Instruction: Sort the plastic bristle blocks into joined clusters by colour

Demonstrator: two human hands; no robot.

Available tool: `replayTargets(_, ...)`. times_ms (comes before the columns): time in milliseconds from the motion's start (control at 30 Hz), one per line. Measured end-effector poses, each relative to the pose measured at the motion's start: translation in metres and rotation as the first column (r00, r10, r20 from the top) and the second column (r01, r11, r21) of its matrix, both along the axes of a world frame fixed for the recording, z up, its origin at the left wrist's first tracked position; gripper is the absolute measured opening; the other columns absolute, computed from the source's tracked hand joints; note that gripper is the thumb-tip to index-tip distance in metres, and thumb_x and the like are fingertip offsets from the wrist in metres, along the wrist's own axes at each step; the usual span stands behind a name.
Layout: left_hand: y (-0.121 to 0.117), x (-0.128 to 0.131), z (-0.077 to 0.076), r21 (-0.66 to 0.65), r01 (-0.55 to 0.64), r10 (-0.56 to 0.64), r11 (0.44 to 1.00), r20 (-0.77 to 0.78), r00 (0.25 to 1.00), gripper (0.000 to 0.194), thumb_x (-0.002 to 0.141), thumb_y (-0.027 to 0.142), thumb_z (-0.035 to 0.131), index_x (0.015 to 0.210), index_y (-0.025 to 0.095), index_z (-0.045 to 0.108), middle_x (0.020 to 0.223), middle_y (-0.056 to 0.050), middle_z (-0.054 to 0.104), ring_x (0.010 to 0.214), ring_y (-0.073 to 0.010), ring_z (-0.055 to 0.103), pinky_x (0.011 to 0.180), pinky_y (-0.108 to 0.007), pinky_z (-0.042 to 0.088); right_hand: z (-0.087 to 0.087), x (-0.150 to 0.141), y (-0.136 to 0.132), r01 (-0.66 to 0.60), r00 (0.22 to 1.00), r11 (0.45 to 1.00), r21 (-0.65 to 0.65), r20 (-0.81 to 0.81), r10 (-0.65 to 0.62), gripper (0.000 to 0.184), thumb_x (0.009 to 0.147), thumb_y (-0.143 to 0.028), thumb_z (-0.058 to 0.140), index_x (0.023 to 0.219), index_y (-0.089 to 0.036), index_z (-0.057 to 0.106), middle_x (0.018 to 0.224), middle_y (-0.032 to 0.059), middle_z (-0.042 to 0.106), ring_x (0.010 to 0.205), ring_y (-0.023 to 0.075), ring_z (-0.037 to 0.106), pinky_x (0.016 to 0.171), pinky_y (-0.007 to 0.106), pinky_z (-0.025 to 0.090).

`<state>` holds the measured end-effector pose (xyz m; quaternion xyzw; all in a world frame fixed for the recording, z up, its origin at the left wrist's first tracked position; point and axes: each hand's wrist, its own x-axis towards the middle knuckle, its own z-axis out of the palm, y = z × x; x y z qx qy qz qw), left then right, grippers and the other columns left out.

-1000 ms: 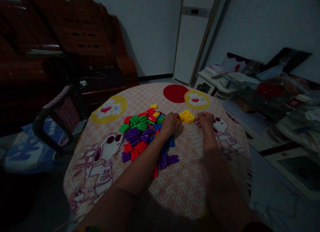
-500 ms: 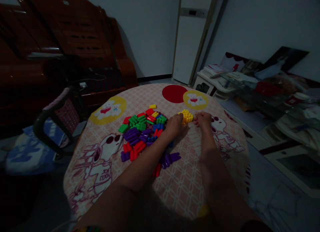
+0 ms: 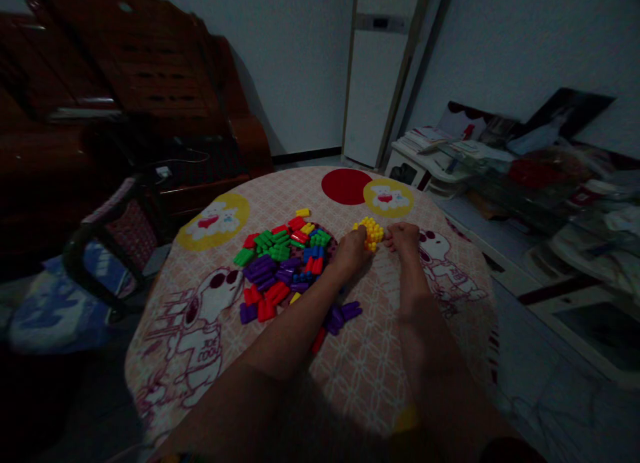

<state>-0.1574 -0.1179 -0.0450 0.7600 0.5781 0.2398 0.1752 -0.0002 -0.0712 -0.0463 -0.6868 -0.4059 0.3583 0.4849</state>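
Note:
My left hand [image 3: 351, 251] is closed on the near left side of a knobbly cluster of yellow plastic building blocks [image 3: 373, 232], low over the table. Just right of that cluster is my right hand [image 3: 405, 238], its fingers curled together. Whatever those fingers hold, if anything, is hidden. Loose building blocks lie in groups left of my hands: green blocks [image 3: 273, 242], purple blocks [image 3: 261, 270], red blocks [image 3: 277, 292] and blue blocks [image 3: 311, 253]. More purple blocks [image 3: 345, 314] lie below my left forearm, which covers part of the pile.
A patterned cloth covers the round table [image 3: 360, 376]. One yellow block [image 3: 303, 212] lies at the pile's far edge. A dark-framed chair [image 3: 107, 243] stands at left, a wooden bench [image 3: 150, 83] behind it. Cluttered shelves [image 3: 500, 176] stand at right.
The view has shifted slightly. My left hand stays on the yellow cluster, which appears a little turned, and my right hand remains close beside it. The loose blocks lie as before.

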Motion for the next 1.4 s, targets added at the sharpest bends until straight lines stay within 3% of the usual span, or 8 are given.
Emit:
replayTargets(333,0.004,0.01,-0.001,0.013,-0.048,0.048,0.999,0.041,0.998,0.05,0.086,0.025,0.071,0.129,0.016,0.046,0.121,-0.018,0.069,0.109,-0.029,0.068,0.085,-0.035,0.05,0.0,0.0,0.0,0.001,1.0,1.0,-0.001,0.016,-0.001,0.022,0.084,-0.013,0.059,0.063,-0.016,0.059,0.049,-0.0031,0.058,0.034,0.0092,0.054,0.031,0.015,0.037)
replayTargets(533,0.003,-0.002,0.008,0.079,-0.039,0.032,0.996,0.091,0.995,0.045,0.08,0.024,0.077,0.118,0.017,0.054,0.11,-0.012,0.071,0.102,-0.0254,0.068,0.083,-0.033,0.05,-0.002,0.0,0.0,0.003,1.0,1.0,0.002,0.001,-0.003,0.021,0.085,-0.013,0.059,0.065,-0.017,0.06,0.049,-0.0033,0.059,0.035,0.0098,0.054,0.031,0.016,0.036)
replayTargets(700,0.008,-0.055,0.044,0.059,-0.016,0.016,0.998,0.007,1.0,0.021,0.079,0.021,0.073,0.098,0.016,0.066,0.095,-0.008,0.073,0.086,-0.0207,0.067,0.079,-0.031,0.049,0.0,0.0,0.0,0.005,1.0,1.0,-0.012,-0.006,-0.005,0.022,0.084,-0.013,0.058,0.063,-0.017,0.058,0.048,-0.0035,0.057,0.036,0.0104,0.054,0.031,0.016,0.036)
replayTargets(833,0.0,-0.112,0.068,-0.038,-0.003,-0.002,0.999,-0.127,0.992,0.018,0.078,0.023,0.067,0.093,0.016,0.073,0.088,-0.005,0.075,0.081,-0.0193,0.067,0.074,-0.028,0.047,-0.001,-0.001,-0.001,0.0,1.0,1.0,0.011,-0.006,0.0,0.02,0.083,-0.014,0.058,0.063,-0.017,0.058,0.047,-0.0033,0.057,0.035,0.0099,0.051,0.031,0.017,0.035)
replayTargets(967,-0.02,-0.154,0.082,-0.216,0.051,-0.104,0.975,-0.238,0.966,0.017,0.077,0.025,0.063,0.085,0.018,0.076,0.079,-0.002,0.074,0.073,-0.0172,0.065,0.068,-0.026,0.043,-0.004,0.0,-0.001,0.005,1.0,1.0,0.011,0.018,-0.005,0.017,0.08,-0.015,0.059,0.062,-0.017,0.059,0.047,-0.0018,0.058,0.036,0.0108,0.052,0.032,0.017,0.037)
replayTargets(1067,-0.042,-0.166,0.087,-0.308,0.085,-0.179,0.948,-0.292,0.939,0.015,0.078,0.024,0.061,0.078,0.019,0.075,0.073,0.0,0.073,0.07,-0.0162,0.064,0.064,-0.025,0.041,-0.006,0.002,0.001,0.001,1.0,1.0,0.018,0.019,-0.001,0.015,0.079,-0.017,0.059,0.064,-0.017,0.059,0.048,-0.0018,0.058,0.037,0.0111,0.054,0.032,0.017,0.037)
replayTargets(1233,-0.087,-0.147,0.073,-0.402,0.223,-0.389,0.888,-0.396,0.832,0.015,0.078,0.023,0.067,0.091,0.021,0.075,0.091,-0.005,0.075,0.083,-0.0209,0.069,0.07,-0.027,0.048,-0.009,0.004,0.002,-0.013,1.0,1.0,0.023,0.016,0.013,0.021,0.082,-0.014,0.058,0.062,-0.017,0.057,0.046,-0.0029,0.057,0.036,0.0101,0.053,0.032,0.016,0.038)
replayTargets(1400,-0.121,-0.121,0.039,-0.321,0.084,-0.261,0.943,-0.562,0.785,0.038,0.084,0.022,0.066,0.122,0.018,0.064,0.119,-0.014,0.067,0.095,-0.0268,0.071,0.073,-0.032,0.054,-0.007,0.004,0.0,-0.012,1.0,1.0,0.019,-0.019,0.013,0.021,0.083,-0.013,0.058,0.062,-0.017,0.057,0.047,-0.0031,0.057,0.034,0.0091,0.052,0.031,0.015,0.037)
